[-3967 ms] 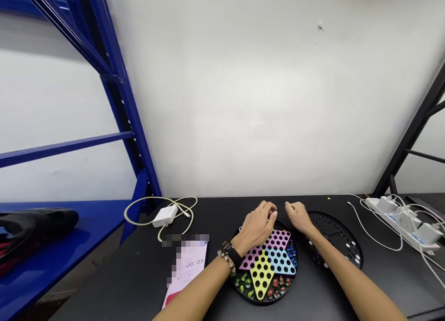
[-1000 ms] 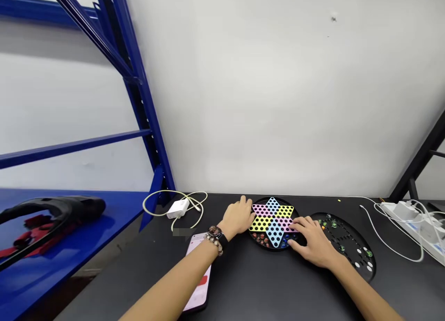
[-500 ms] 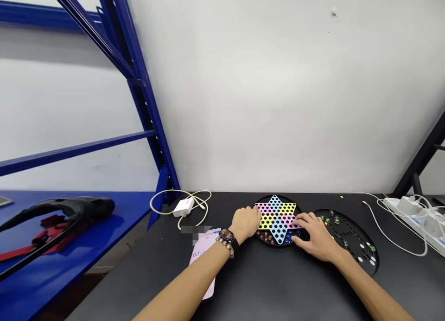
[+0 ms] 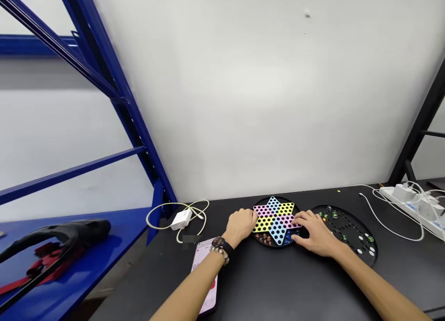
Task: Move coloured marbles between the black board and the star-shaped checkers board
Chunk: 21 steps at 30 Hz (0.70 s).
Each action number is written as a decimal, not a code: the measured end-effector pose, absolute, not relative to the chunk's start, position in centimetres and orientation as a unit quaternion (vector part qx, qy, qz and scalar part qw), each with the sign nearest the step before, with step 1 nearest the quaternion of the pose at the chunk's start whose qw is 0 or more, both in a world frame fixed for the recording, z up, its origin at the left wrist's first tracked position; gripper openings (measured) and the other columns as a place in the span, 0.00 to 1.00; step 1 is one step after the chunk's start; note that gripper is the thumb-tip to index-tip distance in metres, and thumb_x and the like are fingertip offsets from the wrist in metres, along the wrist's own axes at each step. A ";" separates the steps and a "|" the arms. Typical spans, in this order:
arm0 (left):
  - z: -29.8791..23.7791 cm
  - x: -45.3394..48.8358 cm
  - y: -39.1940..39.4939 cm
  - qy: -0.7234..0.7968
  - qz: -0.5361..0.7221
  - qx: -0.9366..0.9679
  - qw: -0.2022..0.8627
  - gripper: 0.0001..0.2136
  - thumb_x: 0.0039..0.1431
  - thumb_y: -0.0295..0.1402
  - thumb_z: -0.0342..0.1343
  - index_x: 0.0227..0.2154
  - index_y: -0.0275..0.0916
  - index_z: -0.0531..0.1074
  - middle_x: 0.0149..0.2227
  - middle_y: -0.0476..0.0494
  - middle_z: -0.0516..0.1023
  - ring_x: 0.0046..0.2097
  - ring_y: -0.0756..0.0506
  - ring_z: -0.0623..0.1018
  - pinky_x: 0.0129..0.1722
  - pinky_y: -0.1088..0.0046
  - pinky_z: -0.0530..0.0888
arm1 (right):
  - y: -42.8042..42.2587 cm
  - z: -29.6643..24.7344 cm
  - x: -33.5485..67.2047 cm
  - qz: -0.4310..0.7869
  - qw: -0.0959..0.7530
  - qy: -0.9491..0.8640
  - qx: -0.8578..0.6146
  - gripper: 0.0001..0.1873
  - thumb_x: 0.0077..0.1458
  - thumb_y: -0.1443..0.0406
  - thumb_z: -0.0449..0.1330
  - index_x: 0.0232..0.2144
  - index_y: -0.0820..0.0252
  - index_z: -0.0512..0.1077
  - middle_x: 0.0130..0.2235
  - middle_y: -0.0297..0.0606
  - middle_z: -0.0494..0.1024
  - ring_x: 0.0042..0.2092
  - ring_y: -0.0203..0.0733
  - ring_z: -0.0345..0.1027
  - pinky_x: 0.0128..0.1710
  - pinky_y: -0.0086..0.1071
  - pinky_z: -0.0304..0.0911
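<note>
While the star board [image 4: 274,219] is sitting on the black table [image 4: 278,286], my left hand [image 4: 240,226] is curling against its left rim, grip impossible to tell, and my right hand [image 4: 314,236] is lying spread-fingered on its right edge.

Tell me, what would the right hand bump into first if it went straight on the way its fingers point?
The right hand points left at the round black marble board with the pastel star; its fingertips seem already at that rim.

Behind the left hand [image 4: 239,226], a black watch [image 4: 218,241] and bead bracelet [image 4: 221,253]; both forearms [image 4: 368,284] bare, unsleeved.
</note>
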<state>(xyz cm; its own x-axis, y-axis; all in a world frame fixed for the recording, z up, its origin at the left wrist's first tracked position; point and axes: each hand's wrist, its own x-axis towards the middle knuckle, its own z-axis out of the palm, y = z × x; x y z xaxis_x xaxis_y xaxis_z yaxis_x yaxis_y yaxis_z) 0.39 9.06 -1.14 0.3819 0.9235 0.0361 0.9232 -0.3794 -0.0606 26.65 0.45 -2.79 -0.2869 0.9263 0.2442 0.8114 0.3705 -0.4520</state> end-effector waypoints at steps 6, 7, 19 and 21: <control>4.1 1.9 8.8 -0.593 -0.081 -0.801 0.025 0.26 0.72 0.37 0.30 0.36 0.38 0.75 0.36 0.37 0.80 0.37 0.42 0.79 0.34 0.69 0.68 | 2.1 -1.6 24.9 0.245 0.460 -0.622 -0.584 0.21 0.55 0.48 0.56 0.44 0.53 0.71 0.45 0.40 0.74 0.45 0.46 0.66 0.48 0.43 0.61; 5.2 2.8 8.6 -0.579 -0.095 -0.809 0.024 0.27 0.72 0.38 0.28 0.35 0.39 0.75 0.36 0.39 0.80 0.36 0.43 0.79 0.33 0.70 0.67 | 2.6 -1.1 24.1 0.313 0.505 -0.571 -0.566 0.22 0.55 0.46 0.55 0.42 0.55 0.71 0.43 0.40 0.75 0.40 0.44 0.67 0.42 0.39 0.63; 5.7 8.8 5.2 -0.354 -0.156 -0.920 0.061 0.13 0.69 0.36 0.42 0.46 0.40 0.69 0.48 0.41 0.73 0.49 0.41 0.72 0.47 0.63 0.68 | 5.9 0.7 19.7 0.692 0.609 -0.200 -0.332 0.14 0.55 0.59 0.54 0.22 0.56 0.57 0.15 0.23 0.55 0.14 0.27 0.41 0.13 0.23 0.37; 5.5 6.6 5.9 -0.364 -0.207 -0.907 0.034 0.15 0.70 0.36 0.41 0.55 0.42 0.64 0.54 0.42 0.70 0.52 0.44 0.71 0.50 0.66 0.68 | 5.9 0.6 21.0 0.667 0.609 -0.246 -0.352 0.16 0.55 0.56 0.56 0.22 0.56 0.57 0.15 0.20 0.51 0.14 0.26 0.36 0.13 0.23 0.34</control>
<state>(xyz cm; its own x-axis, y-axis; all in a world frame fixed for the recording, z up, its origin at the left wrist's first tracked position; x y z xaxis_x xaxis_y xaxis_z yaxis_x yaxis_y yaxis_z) 6.60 5.93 5.53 0.6494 0.6465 0.4004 0.6750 -0.7325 0.0881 20.96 5.94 0.55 -0.0111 0.9853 -0.1704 -0.6389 -0.1381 -0.7568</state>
